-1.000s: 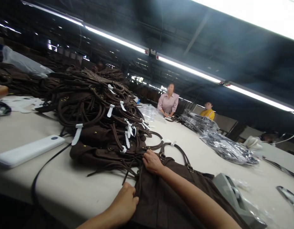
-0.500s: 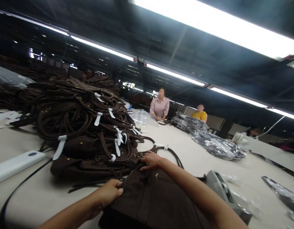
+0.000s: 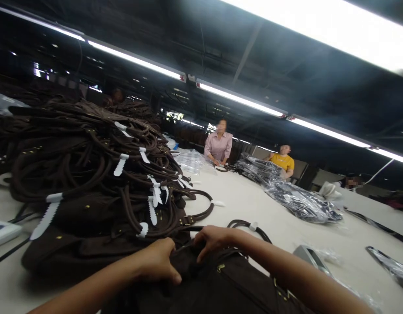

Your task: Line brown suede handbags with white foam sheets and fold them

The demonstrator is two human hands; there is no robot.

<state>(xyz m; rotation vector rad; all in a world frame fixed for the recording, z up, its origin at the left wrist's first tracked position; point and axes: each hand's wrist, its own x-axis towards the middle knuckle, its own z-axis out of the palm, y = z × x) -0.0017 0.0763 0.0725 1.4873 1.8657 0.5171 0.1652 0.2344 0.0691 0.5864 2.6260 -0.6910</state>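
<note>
A dark brown fabric handbag [image 3: 194,292] with brass fittings lies in front of me, its lower part cut off by the frame's bottom. My left hand [image 3: 160,261] grips its left upper edge, thumb on the near side and fingers partly hidden. Close by on the right, my right hand [image 3: 214,240] has its fingers curled over the same upper edge, thumb bent down against the cloth. Beyond the right forearm arches a brown handle [image 3: 265,233] with a white tag. Left of the bag, a tall heap of similar brown bags [image 3: 99,209] carries white toothed strips on its handles.
A grey dispenser [image 3: 310,257] stands right of the bag on the white table [image 3: 234,196]. Plastic-wrapped goods [image 3: 299,200] lie farther back. Two co-workers, in a pink shirt [image 3: 217,146] and a yellow shirt [image 3: 282,161], are across the table. A white device [image 3: 3,233] sits left.
My left hand has moved up along the bag's edge, closer to my right hand. The right hand's fingers have curled into the edge. The bag pile looks nearer in view.
</note>
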